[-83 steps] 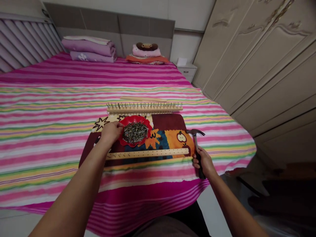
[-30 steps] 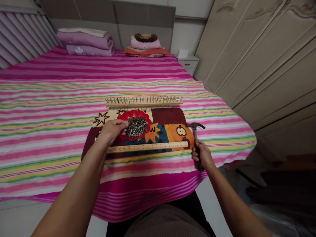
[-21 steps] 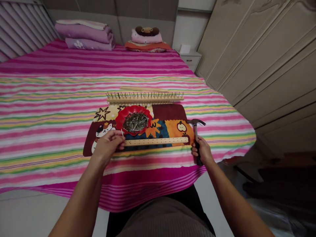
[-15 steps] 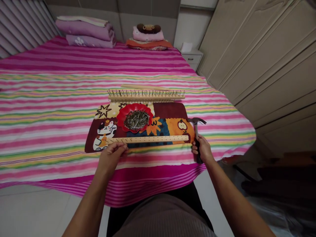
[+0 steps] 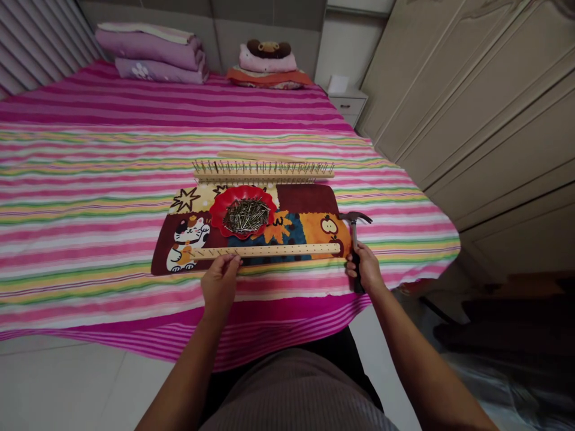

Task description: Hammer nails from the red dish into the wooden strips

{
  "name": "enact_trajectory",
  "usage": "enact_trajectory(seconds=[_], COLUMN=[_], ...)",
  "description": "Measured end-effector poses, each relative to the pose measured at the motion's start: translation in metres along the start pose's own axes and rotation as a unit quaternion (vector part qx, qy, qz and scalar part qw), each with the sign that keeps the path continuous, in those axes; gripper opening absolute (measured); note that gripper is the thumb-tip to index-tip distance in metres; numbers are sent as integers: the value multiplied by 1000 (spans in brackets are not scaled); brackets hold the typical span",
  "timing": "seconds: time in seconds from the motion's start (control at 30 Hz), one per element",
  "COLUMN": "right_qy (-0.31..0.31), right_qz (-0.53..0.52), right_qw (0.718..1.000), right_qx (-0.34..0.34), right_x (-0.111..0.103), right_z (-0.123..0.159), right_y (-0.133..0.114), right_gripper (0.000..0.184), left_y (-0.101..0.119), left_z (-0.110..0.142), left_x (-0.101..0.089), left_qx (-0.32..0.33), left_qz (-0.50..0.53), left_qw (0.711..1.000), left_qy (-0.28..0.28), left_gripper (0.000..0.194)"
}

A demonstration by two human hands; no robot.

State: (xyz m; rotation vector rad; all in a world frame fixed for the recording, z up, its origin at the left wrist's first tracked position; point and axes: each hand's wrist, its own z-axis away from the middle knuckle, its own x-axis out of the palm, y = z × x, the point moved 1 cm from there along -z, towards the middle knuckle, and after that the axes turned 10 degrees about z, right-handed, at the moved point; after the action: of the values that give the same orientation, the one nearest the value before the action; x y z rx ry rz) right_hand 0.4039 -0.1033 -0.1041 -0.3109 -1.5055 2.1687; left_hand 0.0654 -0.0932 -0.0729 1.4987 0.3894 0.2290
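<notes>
My right hand [image 5: 367, 268] is wrapped round the black handle of a claw hammer [image 5: 354, 230], its head pointing away from me beside the mat's right end. A pale wooden strip [image 5: 287, 250] lies along the near part of a patterned mat [image 5: 305, 199]; it has rows of small holes, with several nails standing in its left part. At the strip's near edge, left of its middle, my left hand [image 5: 221, 284] has thumb and finger pinched together. What they hold, if anything, is too small to make out. A red scalloped bowl [image 5: 217, 212] full of loose nails [image 5: 248, 215] stands behind the strip.
Beyond the mat lie wooden strips studded with nails [image 5: 269, 175] and another thin strip [image 5: 256, 156]. All rest on a striped bedspread [image 5: 90, 233]. Folded bedding [image 5: 153, 51] and a small pile with a brown plush [image 5: 269, 49] are at the bed's head. Wardrobe doors [image 5: 471, 108] stand on the right.
My left hand has moved right along the near edge of the strip, fingers still pinched. My right hand keeps hold of the hammer. The view has shifted slightly.
</notes>
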Motion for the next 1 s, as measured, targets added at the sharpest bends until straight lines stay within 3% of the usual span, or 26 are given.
enact_trajectory(seconds=[0.13, 0.23, 0.73, 0.87, 0.93, 1.0], right_qy=[0, 1, 26, 70, 67, 15], right_qz=[-2, -2, 33, 114, 199, 283], right_qw=[1000, 1000, 999, 986, 961, 922], right_qx=[0, -1, -20, -99, -178, -264], right_x=[0, -1, 4, 7, 11, 20], right_z=[-1, -1, 4, 26, 45, 67], right_y=[1, 1, -1, -11, -23, -37], right_gripper=[33, 33, 33, 42, 45, 45], left_y=[-6, -11, -21, -24, -25, -26], left_z=[-2, -4, -6, -5, -5, -6], left_x=[1, 4, 16, 17, 17, 18], left_qx=[140, 201, 294, 317, 323, 323], left_qz=[-95, -123, -192, -195, -197, -197], left_qw=[985, 971, 936, 928, 926, 925], left_qy=[24, 29, 24, 22, 20, 20], left_gripper=[21, 22, 18, 18, 18, 18])
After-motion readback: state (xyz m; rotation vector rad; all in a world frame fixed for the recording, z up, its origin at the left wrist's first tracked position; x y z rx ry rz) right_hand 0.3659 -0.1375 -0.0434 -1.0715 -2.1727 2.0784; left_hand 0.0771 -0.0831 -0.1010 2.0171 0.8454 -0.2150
